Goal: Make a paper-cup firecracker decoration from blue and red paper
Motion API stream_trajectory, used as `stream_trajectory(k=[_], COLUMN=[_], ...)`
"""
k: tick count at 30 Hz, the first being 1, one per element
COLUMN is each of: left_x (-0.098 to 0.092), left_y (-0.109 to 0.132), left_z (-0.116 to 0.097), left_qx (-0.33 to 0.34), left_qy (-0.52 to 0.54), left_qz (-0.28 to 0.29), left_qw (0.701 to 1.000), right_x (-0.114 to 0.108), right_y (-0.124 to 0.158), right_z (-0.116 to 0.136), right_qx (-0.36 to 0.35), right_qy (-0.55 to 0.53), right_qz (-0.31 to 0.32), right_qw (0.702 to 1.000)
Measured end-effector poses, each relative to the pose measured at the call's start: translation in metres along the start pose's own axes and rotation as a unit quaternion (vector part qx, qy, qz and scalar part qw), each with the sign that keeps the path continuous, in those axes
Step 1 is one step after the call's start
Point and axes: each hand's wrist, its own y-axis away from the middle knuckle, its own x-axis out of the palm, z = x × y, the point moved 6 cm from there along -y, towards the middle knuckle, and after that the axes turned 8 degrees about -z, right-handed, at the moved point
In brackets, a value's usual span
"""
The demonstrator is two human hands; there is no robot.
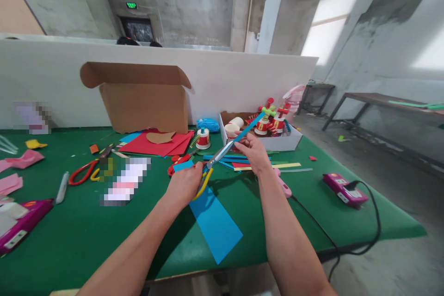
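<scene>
My left hand (186, 180) is closed around the yellow handles of a pair of scissors (218, 156), whose blades point up and to the right. Between the fingers of my right hand (251, 150) is a narrow blue paper strip (250, 126), slanting up to the right along the blades. Whether the blades are parted on the strip, I cannot tell. Under the scissors, a wider blue paper sheet (217, 226) lies on the green table (166, 245). Several blue strips (225, 158) and a yellow strip (289, 165) lie behind my hands.
A white box (287, 142) holds paper cups and red-and-green figures. Left of it stand a cup with a spring (203, 138) and an open cardboard box (145, 106) behind red sheets (138, 143). A pink glue gun (282, 184) trails a cord. Red-handled scissors (83, 173) lie left.
</scene>
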Motion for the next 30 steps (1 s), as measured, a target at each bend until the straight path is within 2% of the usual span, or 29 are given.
stream_trajectory(k=[13, 30], left_x=[0.0007, -0.0011], left_y=[-0.0001, -0.0001], left_z=[-0.0001, -0.0013], left_qx=[0.004, 0.000], left_qy=[0.005, 0.001], left_qz=[-0.007, 0.002], left_qw=[1.000, 1.000], right_x=[0.0104, 0.0084], right_y=[0.0043, 0.0028], right_z=[-0.0025, -0.0045], right_qx=[0.009, 0.017], right_qy=[0.006, 0.002], right_qz=[0.033, 0.026], right_qw=[0.999, 1.000])
